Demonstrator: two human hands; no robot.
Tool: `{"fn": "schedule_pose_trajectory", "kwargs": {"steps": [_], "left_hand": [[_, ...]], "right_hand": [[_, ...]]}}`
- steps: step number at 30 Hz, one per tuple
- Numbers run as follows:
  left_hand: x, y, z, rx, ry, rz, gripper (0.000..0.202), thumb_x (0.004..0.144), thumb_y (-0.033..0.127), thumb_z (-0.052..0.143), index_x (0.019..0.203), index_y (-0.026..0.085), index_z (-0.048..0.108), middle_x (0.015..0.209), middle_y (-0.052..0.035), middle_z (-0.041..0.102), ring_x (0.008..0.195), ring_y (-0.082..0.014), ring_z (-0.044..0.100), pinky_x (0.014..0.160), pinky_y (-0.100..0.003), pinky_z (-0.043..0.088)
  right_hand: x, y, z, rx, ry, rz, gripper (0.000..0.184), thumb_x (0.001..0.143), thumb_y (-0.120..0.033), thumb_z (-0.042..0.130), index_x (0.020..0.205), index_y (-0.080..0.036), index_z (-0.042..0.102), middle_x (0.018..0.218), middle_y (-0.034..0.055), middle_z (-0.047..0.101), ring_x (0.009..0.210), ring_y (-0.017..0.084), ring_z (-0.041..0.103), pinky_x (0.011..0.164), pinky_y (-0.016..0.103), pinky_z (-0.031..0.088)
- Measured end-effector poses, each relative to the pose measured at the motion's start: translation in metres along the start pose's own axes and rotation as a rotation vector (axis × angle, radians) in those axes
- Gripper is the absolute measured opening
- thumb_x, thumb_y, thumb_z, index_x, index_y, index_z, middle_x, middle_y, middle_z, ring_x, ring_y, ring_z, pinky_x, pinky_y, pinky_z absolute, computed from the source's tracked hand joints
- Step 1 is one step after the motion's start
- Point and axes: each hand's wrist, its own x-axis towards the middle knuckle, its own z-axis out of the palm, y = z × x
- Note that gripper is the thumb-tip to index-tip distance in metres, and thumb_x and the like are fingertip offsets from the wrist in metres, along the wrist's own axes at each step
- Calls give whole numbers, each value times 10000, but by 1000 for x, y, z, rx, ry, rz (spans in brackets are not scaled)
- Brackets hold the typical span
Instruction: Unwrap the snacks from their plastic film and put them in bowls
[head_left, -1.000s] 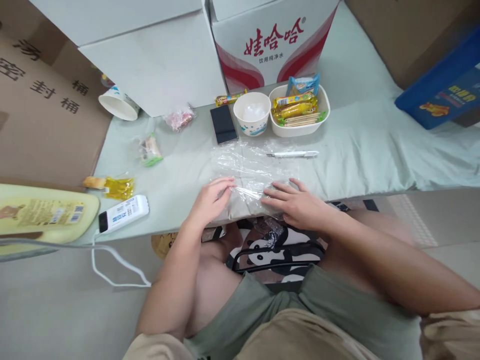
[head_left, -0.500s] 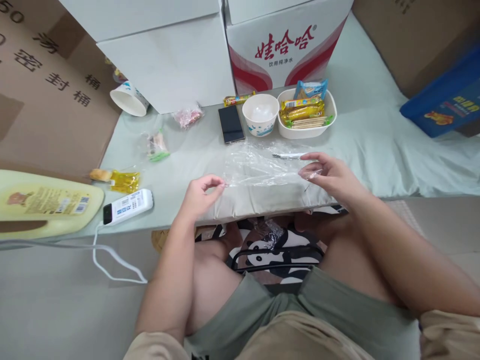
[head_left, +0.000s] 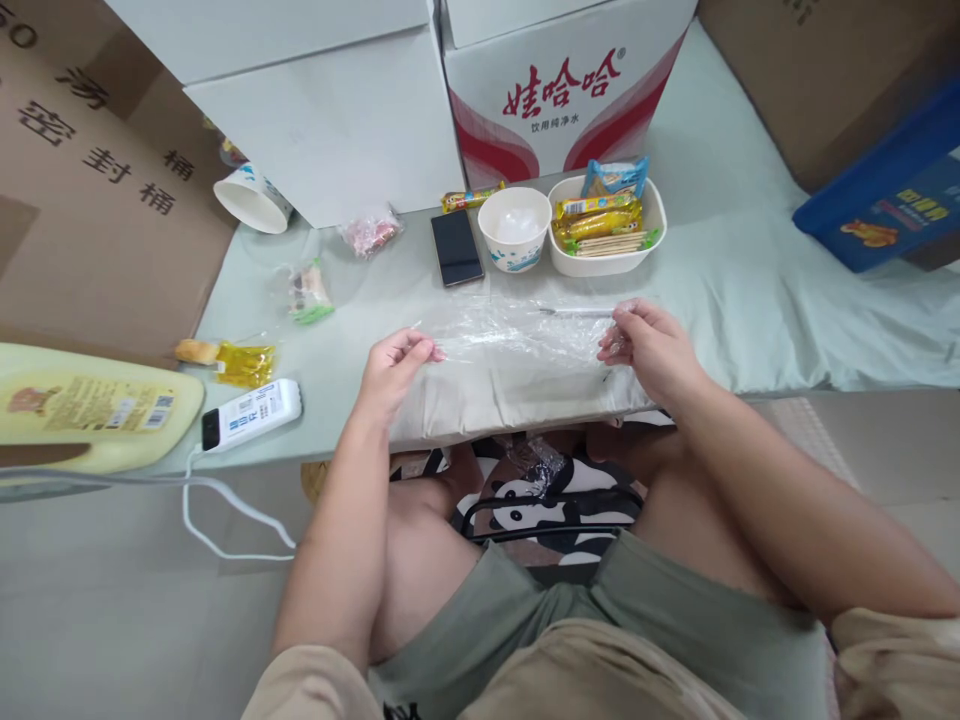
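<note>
A sheet of clear plastic film (head_left: 517, 335) stretches between my two hands above the table's front edge. My left hand (head_left: 396, 368) pinches its left end between thumb and fingertips. At the right end, the fingers of my right hand (head_left: 651, 345) are closed on the film, which bunches against them. A slim, pale, pen-like thing with a dark tip (head_left: 576, 311) reaches leftward from the right fingertips, along the film's far side. Whether that hand also grips it, I cannot tell. Behind the film are a black phone (head_left: 457, 247) and a paper cup (head_left: 514, 232).
A white tub (head_left: 607, 262) holds yellow-wrapped snacks and sticks. Wrapped items (head_left: 309, 292), a tipped paper cup (head_left: 253, 200), a white corded device (head_left: 253, 415) and a yellow jug (head_left: 97, 405) lie leftward. White boxes (head_left: 330, 140) and a blue container (head_left: 885, 210) border the table.
The film between my hands has become tauter and narrower. My left hand has shifted slightly left and up, and my right fingers have closed more firmly on the film's end.
</note>
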Motion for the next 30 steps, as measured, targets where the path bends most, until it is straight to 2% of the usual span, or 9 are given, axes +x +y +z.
{"fn": "schedule_pose_trajectory", "kwargs": {"steps": [3, 5, 9, 13, 19, 22, 25, 28, 30], "left_hand": [[6, 0, 10, -55, 76, -91, 180, 766, 360, 693, 749, 202, 608, 605, 32, 558, 514, -98, 507, 531, -236, 441], [13, -4, 17, 2, 123, -148, 144, 782, 327, 660, 748, 203, 596, 579, 41, 526, 455, -88, 422, 458, -229, 343], [28, -14, 25, 216, 225, -142, 161, 834, 361, 613, 779, 211, 596, 563, 35, 534, 480, -120, 439, 491, -248, 337], [32, -18, 21, 399, 258, -117, 180, 837, 391, 616, 820, 211, 622, 584, 23, 569, 579, -161, 534, 579, -259, 377], [20, -19, 7, 564, 193, -123, 131, 775, 339, 663, 817, 217, 642, 633, 14, 581, 604, -171, 537, 628, -289, 392], [15, -24, 3, 672, 152, -51, 317, 710, 328, 737, 1003, 222, 678, 882, -46, 686, 780, -221, 619, 778, -355, 488], [14, -26, 4, 705, 64, 52, 504, 682, 233, 738, 1180, 236, 665, 1131, -94, 710, 1012, -281, 641, 969, -447, 498], [14, -22, 12, 639, -50, 49, 536, 705, 145, 664, 1232, 240, 644, 1044, -60, 731, 984, -247, 656, 969, -418, 509], [14, -18, 20, 543, -120, 28, 516, 720, 125, 622, 1225, 227, 625, 938, -26, 716, 872, -194, 654, 902, -364, 522]], "right_hand": [[4, 0, 4, -64, 66, 10, 358, 814, -540, 679, 856, -246, 478, 628, -34, 599, 461, 105, 545, 425, 219, 422], [8, 1, 5, -152, 91, -6, 307, 827, -484, 678, 870, -249, 486, 590, -53, 578, 401, 95, 475, 393, 221, 370], [16, 10, 4, -352, 108, -91, 258, 861, -445, 610, 1005, -247, 530, 647, -35, 645, 424, 130, 498, 445, 272, 419], [20, 24, -3, -636, 150, -334, 377, 823, -372, 622, 1169, -231, 567, 867, 55, 738, 698, 240, 661, 676, 390, 544], [14, 29, -8, -986, 55, -392, 601, 829, -291, 576, 1418, -207, 493, 1174, 148, 699, 938, 331, 684, 803, 481, 563], [2, 29, -9, -1085, 21, -464, 697, 820, -289, 588, 1501, -226, 453, 1331, 188, 599, 978, 348, 673, 785, 504, 574], [-13, 29, -13, -1194, -132, -591, 803, 747, -265, 668, 1522, -268, 456, 1474, 201, 494, 1257, 439, 575, 971, 620, 521], [-22, 26, -16, -1202, -355, -626, 796, 752, -344, 712, 1510, -309, 470, 1580, 165, 434, 1462, 495, 386, 1111, 733, 375], [-20, 21, -13, -1102, -396, -624, 722, 832, -421, 664, 1512, -287, 464, 1558, 157, 485, 1471, 463, 399, 1148, 713, 355]]}}
